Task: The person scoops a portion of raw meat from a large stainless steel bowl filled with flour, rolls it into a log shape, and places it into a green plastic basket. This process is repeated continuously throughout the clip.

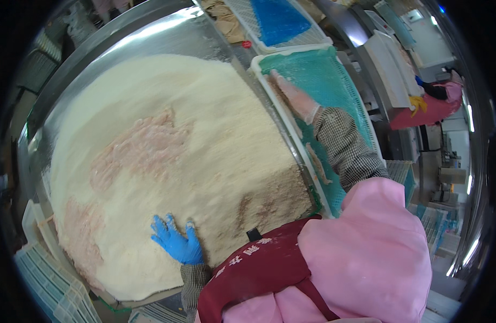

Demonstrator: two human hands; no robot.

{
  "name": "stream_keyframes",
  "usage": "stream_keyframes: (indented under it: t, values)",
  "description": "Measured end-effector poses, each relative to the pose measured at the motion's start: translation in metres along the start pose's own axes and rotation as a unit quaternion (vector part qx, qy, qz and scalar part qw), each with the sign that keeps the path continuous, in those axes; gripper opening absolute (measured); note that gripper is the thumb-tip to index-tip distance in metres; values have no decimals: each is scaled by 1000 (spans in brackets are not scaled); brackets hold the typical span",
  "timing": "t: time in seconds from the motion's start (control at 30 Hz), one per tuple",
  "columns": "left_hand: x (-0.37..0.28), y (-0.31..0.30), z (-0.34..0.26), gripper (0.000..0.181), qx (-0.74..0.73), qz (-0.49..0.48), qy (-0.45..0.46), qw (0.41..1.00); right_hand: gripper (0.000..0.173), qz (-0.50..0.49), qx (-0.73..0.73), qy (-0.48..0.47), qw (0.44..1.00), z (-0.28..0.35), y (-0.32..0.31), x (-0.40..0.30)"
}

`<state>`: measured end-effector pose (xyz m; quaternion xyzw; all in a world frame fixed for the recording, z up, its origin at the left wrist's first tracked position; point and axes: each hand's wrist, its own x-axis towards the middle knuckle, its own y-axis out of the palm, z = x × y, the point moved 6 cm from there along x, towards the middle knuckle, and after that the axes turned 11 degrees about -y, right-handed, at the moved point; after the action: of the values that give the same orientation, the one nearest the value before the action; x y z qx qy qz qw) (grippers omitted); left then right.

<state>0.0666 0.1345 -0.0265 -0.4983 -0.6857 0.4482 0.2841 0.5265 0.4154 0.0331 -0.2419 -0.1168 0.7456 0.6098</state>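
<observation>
My left hand [178,241], in a blue glove dusted with powder, rests with spread fingers on pale breading powder [215,161] heaped over a metal table. Beyond it lies a pile of raw pale-pink meat pieces [145,145], and more raw meat [84,234] is at the left edge. My right hand [295,97], in a clear glove, reaches over a white tray lined with green mesh [326,68]. Its fingers lie along a coated strip [286,103] by the tray's near wall; whether they grip it is unclear. Another coated strip [318,163] lies lower in the tray.
A second white tray with a blue sheet [280,20] stands beyond the mesh-lined tray. Stacked trays [56,282] stand at lower left. The table's raised metal rim [110,36] curves around the powder. A co-worker in pink [429,105] is at another metal table on the right.
</observation>
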Motion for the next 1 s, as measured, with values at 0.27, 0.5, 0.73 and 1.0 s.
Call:
stream_keyframes:
  t: [0.27, 0.5, 0.73, 1.0]
  values:
    - [46, -40, -11, 46, -60, -89, 42, 993, 50, -113, -267, -68, 955, -8, 0, -122]
    - [140, -45, -66, 24, -65, -108, 46, 991, 39, -85, -24, -130, 988, 83, 87, -175]
    - [179, -39, -74, 21, 96, -109, 91, 985, 35, 30, 104, -166, 980, 91, 173, -184]
    - [99, -40, -12, 23, -165, 222, -135, 951, 36, 197, 112, -132, 965, 96, 253, -187]
